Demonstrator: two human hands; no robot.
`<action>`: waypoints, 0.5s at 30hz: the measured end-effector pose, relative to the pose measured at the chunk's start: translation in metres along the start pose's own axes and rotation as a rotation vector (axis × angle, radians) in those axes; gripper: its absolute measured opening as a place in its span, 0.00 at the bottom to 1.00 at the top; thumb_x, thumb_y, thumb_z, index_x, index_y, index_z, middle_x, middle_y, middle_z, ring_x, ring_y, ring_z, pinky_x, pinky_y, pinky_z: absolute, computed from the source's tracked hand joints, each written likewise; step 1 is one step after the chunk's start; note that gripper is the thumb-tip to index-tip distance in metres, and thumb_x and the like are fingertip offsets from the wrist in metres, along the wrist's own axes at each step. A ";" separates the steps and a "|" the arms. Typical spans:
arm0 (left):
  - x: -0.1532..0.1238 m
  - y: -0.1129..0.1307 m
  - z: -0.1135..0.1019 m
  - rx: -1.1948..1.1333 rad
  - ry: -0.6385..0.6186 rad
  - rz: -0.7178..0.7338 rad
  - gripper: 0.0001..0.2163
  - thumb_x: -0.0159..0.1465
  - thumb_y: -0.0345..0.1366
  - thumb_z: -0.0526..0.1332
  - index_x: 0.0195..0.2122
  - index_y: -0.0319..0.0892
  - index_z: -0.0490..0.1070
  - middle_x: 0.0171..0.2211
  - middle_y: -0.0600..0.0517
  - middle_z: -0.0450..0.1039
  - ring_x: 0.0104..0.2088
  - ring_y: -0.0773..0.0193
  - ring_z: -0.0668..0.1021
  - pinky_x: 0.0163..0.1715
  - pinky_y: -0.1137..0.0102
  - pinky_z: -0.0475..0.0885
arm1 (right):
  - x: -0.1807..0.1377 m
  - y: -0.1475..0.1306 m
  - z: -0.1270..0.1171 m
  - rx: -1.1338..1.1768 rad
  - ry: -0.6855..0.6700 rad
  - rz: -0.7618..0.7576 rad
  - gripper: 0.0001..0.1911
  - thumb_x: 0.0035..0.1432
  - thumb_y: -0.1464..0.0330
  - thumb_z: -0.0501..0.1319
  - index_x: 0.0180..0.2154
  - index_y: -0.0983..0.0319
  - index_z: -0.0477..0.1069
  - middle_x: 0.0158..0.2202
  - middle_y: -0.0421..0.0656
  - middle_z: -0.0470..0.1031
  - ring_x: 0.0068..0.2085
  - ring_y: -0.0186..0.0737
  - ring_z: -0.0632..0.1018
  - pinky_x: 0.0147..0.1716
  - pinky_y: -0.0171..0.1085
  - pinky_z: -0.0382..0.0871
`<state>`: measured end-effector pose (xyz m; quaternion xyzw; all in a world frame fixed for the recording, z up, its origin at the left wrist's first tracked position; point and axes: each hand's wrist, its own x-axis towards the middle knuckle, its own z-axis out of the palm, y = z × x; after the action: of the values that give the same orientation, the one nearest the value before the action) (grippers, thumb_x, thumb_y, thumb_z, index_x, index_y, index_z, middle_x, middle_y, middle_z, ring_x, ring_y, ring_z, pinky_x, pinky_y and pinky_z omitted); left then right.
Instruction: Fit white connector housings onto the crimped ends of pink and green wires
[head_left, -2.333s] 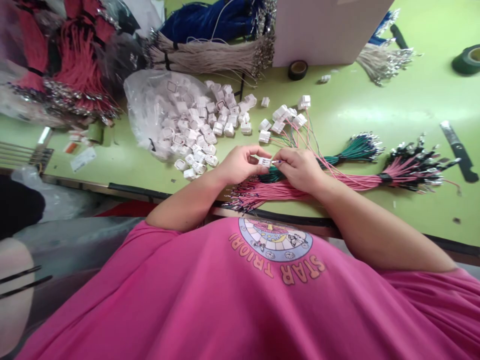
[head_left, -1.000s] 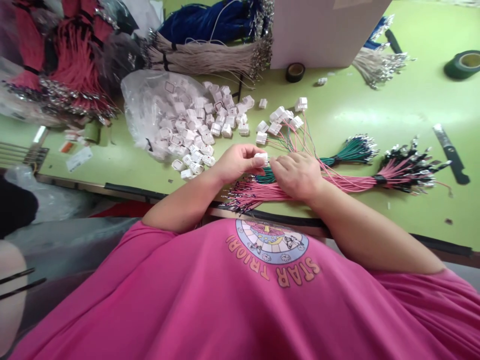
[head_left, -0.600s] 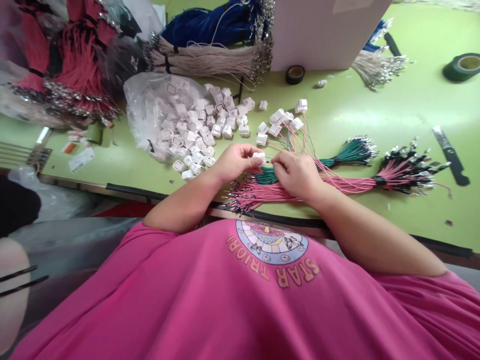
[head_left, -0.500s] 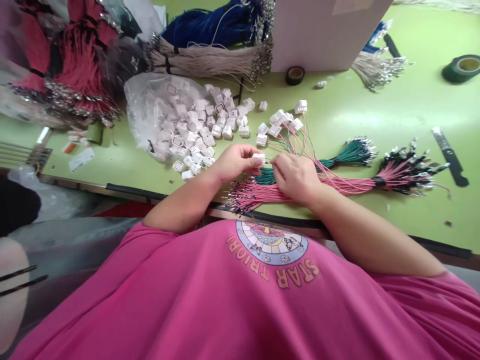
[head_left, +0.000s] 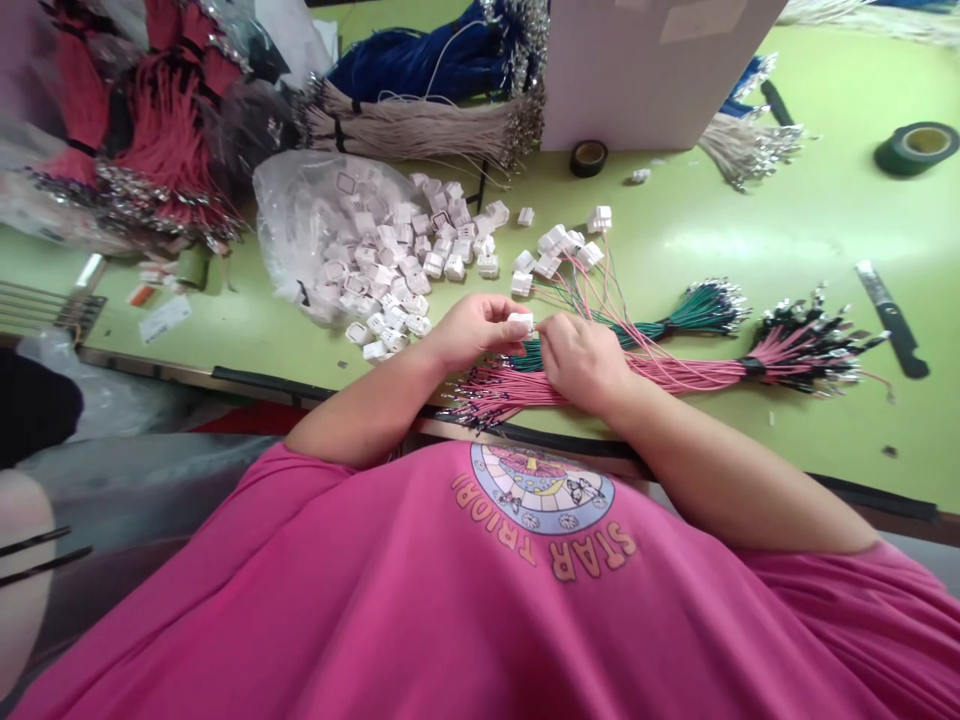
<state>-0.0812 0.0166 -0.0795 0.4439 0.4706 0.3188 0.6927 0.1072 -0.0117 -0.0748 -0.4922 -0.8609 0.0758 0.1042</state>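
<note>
My left hand (head_left: pixel 480 328) pinches a white plastic connector housing (head_left: pixel 520 322) between thumb and fingers. Right beside it, the closed fingers of my right hand (head_left: pixel 583 358) meet the housing's right side, gripping a thin wire whose colour is mostly hidden. Under both hands lies a bundle of pink wires (head_left: pixel 690 372) with metal terminals at the ends. A green wire bundle (head_left: pixel 705 308) lies behind it. Several housings (head_left: pixel 555 240) with pink and green wires in them rest just beyond my hands.
Loose white housings (head_left: pixel 405 250) spill from a clear plastic bag (head_left: pixel 289 220). White wires (head_left: pixel 435 128), blue wires (head_left: pixel 427 55) and a large box (head_left: pixel 645 75) stand at the back. Black tape (head_left: pixel 589 157), green tape (head_left: pixel 916 148) and a box cutter (head_left: pixel 892 318) lie on the green table.
My right hand has moved slightly left, closing the small gap to the housing, where the short stretch of wire showing before is now nearly hidden. The view has shifted a little.
</note>
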 end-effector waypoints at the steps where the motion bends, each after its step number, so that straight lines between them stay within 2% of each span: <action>1: 0.000 -0.001 0.001 0.029 0.011 0.022 0.28 0.42 0.49 0.78 0.38 0.36 0.75 0.30 0.52 0.78 0.27 0.70 0.79 0.31 0.73 0.76 | 0.000 -0.001 0.001 0.036 0.003 0.014 0.17 0.67 0.71 0.46 0.40 0.67 0.73 0.36 0.53 0.79 0.33 0.43 0.75 0.29 0.39 0.55; 5: 0.000 -0.005 0.000 0.171 0.055 0.107 0.26 0.48 0.49 0.76 0.40 0.37 0.75 0.32 0.51 0.78 0.29 0.68 0.79 0.34 0.69 0.76 | 0.004 0.003 0.008 0.129 -0.002 0.038 0.16 0.66 0.71 0.46 0.41 0.67 0.72 0.37 0.55 0.79 0.36 0.45 0.76 0.32 0.40 0.60; 9: 0.006 0.011 -0.007 0.512 0.135 0.250 0.16 0.53 0.41 0.73 0.40 0.39 0.77 0.34 0.50 0.78 0.32 0.66 0.77 0.38 0.67 0.75 | 0.011 0.018 0.005 0.161 0.019 0.016 0.16 0.67 0.69 0.47 0.42 0.65 0.73 0.38 0.53 0.79 0.37 0.46 0.76 0.35 0.41 0.63; 13: 0.038 0.039 -0.014 0.682 0.152 0.360 0.11 0.54 0.32 0.70 0.38 0.40 0.77 0.36 0.50 0.76 0.36 0.63 0.77 0.43 0.66 0.72 | 0.011 0.024 -0.007 0.174 0.177 -0.089 0.16 0.67 0.67 0.50 0.43 0.62 0.75 0.45 0.53 0.77 0.45 0.48 0.75 0.44 0.45 0.65; 15: 0.064 0.046 -0.016 0.722 0.126 0.378 0.11 0.52 0.29 0.70 0.37 0.39 0.77 0.36 0.50 0.75 0.39 0.61 0.76 0.46 0.66 0.71 | 0.008 0.019 -0.012 0.166 0.082 -0.190 0.14 0.66 0.65 0.53 0.38 0.62 0.77 0.42 0.51 0.78 0.44 0.48 0.74 0.45 0.45 0.64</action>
<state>-0.0748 0.0956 -0.0640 0.7166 0.5037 0.2816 0.3917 0.1223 0.0052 -0.0669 -0.4009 -0.8893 0.1165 0.1867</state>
